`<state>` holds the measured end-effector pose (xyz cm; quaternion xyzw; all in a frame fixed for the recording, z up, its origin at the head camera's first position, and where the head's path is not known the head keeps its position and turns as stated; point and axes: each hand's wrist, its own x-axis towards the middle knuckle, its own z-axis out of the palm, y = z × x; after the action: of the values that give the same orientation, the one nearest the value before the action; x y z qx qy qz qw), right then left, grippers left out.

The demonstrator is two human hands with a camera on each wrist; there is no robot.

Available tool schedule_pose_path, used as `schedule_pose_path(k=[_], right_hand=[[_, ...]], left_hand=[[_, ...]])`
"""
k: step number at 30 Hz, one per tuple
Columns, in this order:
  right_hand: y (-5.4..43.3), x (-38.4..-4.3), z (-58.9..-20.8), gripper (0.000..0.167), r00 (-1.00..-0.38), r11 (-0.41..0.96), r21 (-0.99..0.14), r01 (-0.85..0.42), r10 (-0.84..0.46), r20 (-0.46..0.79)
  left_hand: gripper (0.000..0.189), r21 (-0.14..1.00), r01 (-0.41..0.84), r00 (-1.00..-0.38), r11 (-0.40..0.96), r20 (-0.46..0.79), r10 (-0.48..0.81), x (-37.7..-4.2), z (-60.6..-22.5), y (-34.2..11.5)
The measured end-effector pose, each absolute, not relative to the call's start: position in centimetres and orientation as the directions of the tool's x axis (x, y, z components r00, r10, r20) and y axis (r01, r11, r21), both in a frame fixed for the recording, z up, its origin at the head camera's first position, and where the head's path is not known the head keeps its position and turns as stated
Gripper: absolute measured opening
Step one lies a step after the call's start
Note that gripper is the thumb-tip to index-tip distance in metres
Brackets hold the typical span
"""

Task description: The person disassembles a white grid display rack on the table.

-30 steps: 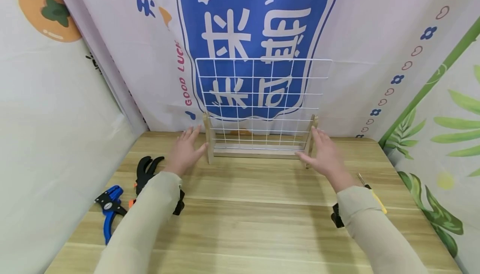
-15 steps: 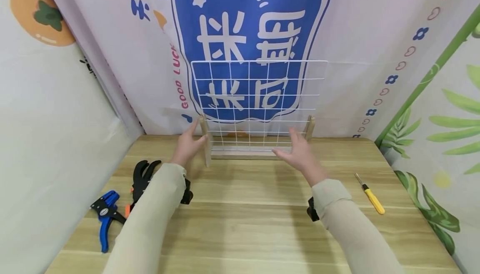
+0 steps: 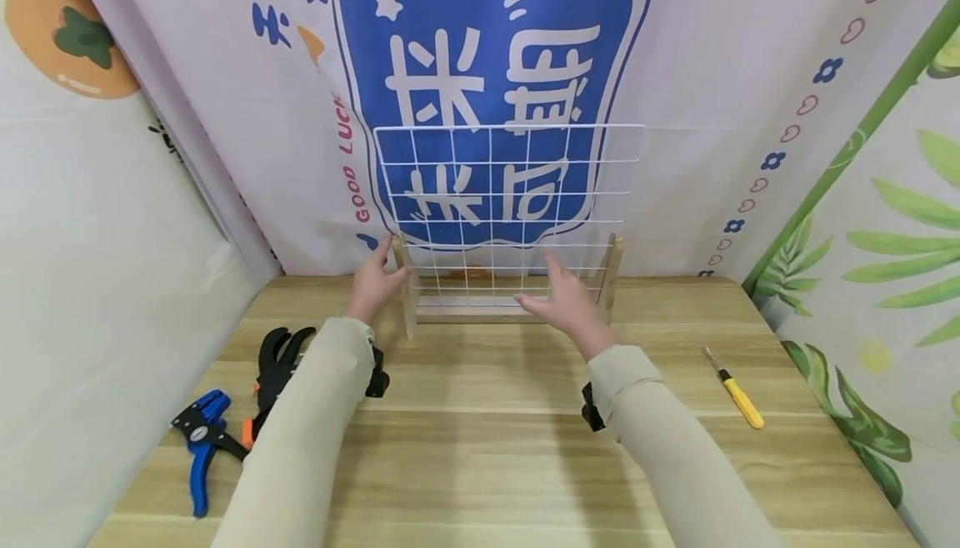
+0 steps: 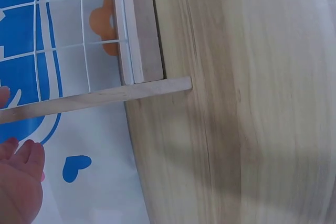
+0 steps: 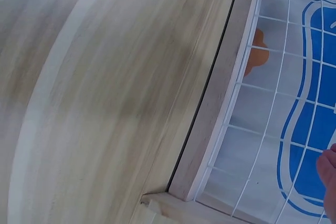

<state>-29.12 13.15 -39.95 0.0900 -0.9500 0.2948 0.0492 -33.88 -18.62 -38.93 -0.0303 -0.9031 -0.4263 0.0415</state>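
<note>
A white wire grid panel [image 3: 491,193] stands upright in a wooden stand [image 3: 472,311] at the back of the table. My left hand [image 3: 372,288] is at the stand's left post [image 4: 100,97], thumb on one side and fingers on the other. In the left wrist view a gap shows between fingers and post; whether the thumb touches it I cannot tell. My right hand [image 3: 564,304] is in front of the grid's right half, fingers extended and thumb spread, holding nothing. Only its edge [image 5: 328,174] shows in the right wrist view.
Blue-and-black wire strippers [image 3: 204,439] and a black hand tool with orange parts [image 3: 276,369] lie at the left, partly behind my sleeve. A yellow-handled screwdriver [image 3: 737,394] lies at the right. A printed cloth [image 3: 690,181] hangs behind the table [image 3: 480,465].
My right hand has moved left from the stand's right post to in front of the grid. The left hand has come closer around the left post. The head view has shifted slightly.
</note>
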Motion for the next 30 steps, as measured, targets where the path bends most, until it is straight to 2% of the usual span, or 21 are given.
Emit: schedule_pose_path(k=[4, 9, 16, 25, 30], right_hand=[[12.3, -29.6, -39.9, 0.097, -0.981, 0.814, -0.547, -0.194, -0.145, 0.132], [11.2, -30.2, -40.0, 0.097, -0.987, 0.789, -0.594, -0.158, -0.121, 0.102], [10.3, -30.8, -40.6, 0.098, -0.987, 0.777, -0.609, -0.157, -0.133, 0.085], [9.9, -31.4, -40.5, 0.101, -0.985, 0.767, -0.618, -0.172, -0.135, 0.107], [9.7, -31.6, -40.6, 0.103, -0.986, 0.736, -0.658, -0.16, -0.093, 0.137]], left_hand=[[0.073, 0.793, 0.094, -0.995, 0.601, 0.095, 0.029, -34.0, -39.0, -18.8], [0.072, 0.826, 0.115, -0.993, 0.551, 0.108, 0.046, -34.2, -39.1, -18.9], [0.065, 0.827, 0.123, -0.992, 0.548, 0.112, 0.054, -34.4, -39.3, -19.1], [0.055, 0.837, 0.159, -0.987, 0.523, 0.144, 0.07, -34.6, -38.9, -19.1], [0.052, 0.834, 0.189, -0.982, 0.519, 0.169, 0.087, -34.3, -38.8, -19.1]])
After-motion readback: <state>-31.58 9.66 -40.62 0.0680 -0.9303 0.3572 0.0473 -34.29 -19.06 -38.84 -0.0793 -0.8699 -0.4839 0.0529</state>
